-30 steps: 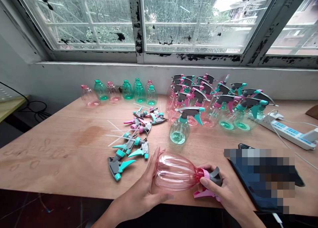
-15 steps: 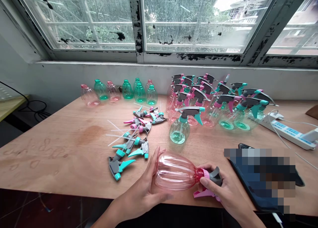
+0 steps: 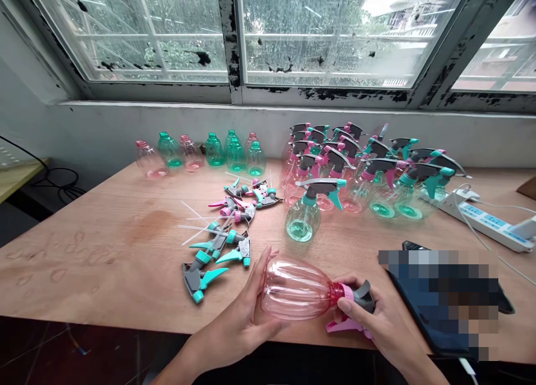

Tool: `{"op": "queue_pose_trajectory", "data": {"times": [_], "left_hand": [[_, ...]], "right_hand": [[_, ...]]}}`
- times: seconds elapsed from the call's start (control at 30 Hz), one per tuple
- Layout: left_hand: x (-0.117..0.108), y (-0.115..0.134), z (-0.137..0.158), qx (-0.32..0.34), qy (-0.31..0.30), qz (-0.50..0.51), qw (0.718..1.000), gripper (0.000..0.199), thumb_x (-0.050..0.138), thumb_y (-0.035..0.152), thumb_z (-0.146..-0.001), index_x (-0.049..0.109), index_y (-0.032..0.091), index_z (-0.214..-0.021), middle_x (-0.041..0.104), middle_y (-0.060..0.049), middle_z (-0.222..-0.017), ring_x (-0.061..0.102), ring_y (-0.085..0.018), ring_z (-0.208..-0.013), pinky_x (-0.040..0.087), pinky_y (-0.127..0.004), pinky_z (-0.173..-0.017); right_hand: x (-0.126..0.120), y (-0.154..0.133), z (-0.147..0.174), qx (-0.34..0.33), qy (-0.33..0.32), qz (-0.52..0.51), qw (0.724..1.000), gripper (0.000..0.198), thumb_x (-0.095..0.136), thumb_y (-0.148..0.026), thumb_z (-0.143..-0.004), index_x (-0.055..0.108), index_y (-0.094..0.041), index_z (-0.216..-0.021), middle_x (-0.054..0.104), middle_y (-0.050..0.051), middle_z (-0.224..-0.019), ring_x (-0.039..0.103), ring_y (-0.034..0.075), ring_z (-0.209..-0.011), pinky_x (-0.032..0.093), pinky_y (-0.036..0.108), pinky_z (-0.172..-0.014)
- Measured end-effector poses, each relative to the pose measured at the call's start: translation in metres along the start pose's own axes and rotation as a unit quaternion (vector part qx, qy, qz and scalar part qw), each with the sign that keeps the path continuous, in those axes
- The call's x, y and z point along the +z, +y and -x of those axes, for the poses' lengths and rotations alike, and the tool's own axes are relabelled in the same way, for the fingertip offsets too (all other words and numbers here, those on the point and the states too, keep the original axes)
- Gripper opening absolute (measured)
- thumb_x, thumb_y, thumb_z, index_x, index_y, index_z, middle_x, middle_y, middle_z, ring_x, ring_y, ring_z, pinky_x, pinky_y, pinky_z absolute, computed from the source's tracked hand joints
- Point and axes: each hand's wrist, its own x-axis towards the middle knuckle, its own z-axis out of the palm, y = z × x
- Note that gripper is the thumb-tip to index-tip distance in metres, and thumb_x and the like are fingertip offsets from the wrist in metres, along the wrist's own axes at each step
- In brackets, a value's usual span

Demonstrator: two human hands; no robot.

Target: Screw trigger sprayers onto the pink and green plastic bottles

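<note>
A clear pink spray bottle point(image 3: 297, 290) lies on its side between my hands, over the table's front edge. My left hand point(image 3: 240, 318) cups its base end, fingers behind and thumb below. At the neck, my right hand point(image 3: 372, 312) is closed around the pink collar and the grey spray head point(image 3: 363, 296), whose pink trigger point(image 3: 347, 326) points down. Part of the head is hidden by the fingers. Left of my hands lie several loose spray heads point(image 3: 203, 273) with teal or pink parts and white tubes. A green spray bottle point(image 3: 302, 220) stands upright just beyond.
Several assembled spray bottles point(image 3: 385, 192) crowd the back right. Open pink and green bottles point(image 3: 235, 157) line the back left. A tablet point(image 3: 419, 309), partly blurred out, lies at right near a white power strip point(image 3: 494, 220) with cables. The wooden table point(image 3: 104, 273) ends just below my hands.
Both hands and the pink bottle stay nearly in place. The camera view has shifted very slightly.
</note>
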Motion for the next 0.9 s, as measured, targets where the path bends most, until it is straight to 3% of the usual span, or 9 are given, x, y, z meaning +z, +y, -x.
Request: {"op": "queue_pose_trajectory", "data": {"times": [0.1, 0.23, 0.47, 0.67, 0.9], "left_hand": [[-0.0001, 0.0046, -0.0006, -0.029, 0.001, 0.012, 1.0, 0.108, 0.074, 0.036, -0.088, -0.007, 0.036, -0.16, 0.003, -0.003, -0.173, 0.004, -0.026, -0.158, 0.009, -0.044, -0.128], [0.0, 0.0043, -0.001, -0.037, 0.009, 0.001, 0.999, 0.104, 0.073, 0.041, -0.089, -0.003, 0.037, -0.161, 0.003, -0.001, -0.173, 0.003, -0.028, -0.158, 0.007, -0.046, -0.128], [0.0, -0.003, -0.0004, 0.022, -0.001, -0.023, 1.0, 0.089, 0.058, 0.028, -0.099, -0.007, 0.042, -0.159, 0.006, 0.001, -0.172, 0.008, -0.023, -0.158, 0.007, -0.045, -0.128], [0.0001, 0.0004, -0.0013, -0.025, 0.004, 0.014, 1.0, 0.109, 0.073, 0.04, -0.09, -0.01, 0.035, -0.16, 0.003, -0.003, -0.173, 0.003, -0.025, -0.158, 0.008, -0.044, -0.128], [-0.0003, -0.0036, -0.0009, 0.007, 0.001, -0.007, 1.0, 0.095, 0.064, 0.035, -0.096, -0.006, 0.041, -0.159, 0.005, 0.0, -0.172, 0.007, -0.026, -0.158, 0.008, -0.047, -0.128]], "right_hand": [[-0.0005, 0.0012, -0.0003, -0.006, 0.005, 0.005, 1.0, 0.032, 0.085, -0.046, -0.076, 0.074, -0.019, -0.092, 0.07, 0.001, -0.067, 0.064, 0.019, -0.063, 0.06, 0.028, -0.059], [-0.0007, 0.0008, -0.0005, -0.011, 0.012, 0.024, 1.0, 0.033, 0.084, -0.046, -0.076, 0.074, -0.019, -0.092, 0.07, 0.001, -0.069, 0.064, 0.019, -0.065, 0.06, 0.028, -0.06], [0.0003, -0.0016, 0.0008, -0.003, 0.015, 0.026, 1.0, 0.035, 0.084, -0.048, -0.077, 0.073, -0.019, -0.094, 0.069, 0.0, -0.066, 0.064, 0.017, -0.061, 0.056, 0.023, -0.052], [-0.0059, 0.0053, -0.0011, -0.011, 0.01, 0.055, 0.998, 0.032, 0.083, -0.044, -0.078, 0.072, -0.019, -0.096, 0.07, 0.0, -0.069, 0.063, 0.017, -0.065, 0.057, 0.025, -0.061], [0.0009, -0.0023, 0.0017, -0.001, 0.013, 0.006, 1.0, 0.031, 0.084, -0.045, -0.077, 0.073, -0.02, -0.094, 0.071, 0.0, -0.067, 0.068, 0.019, -0.063, 0.059, 0.026, -0.058]]}}
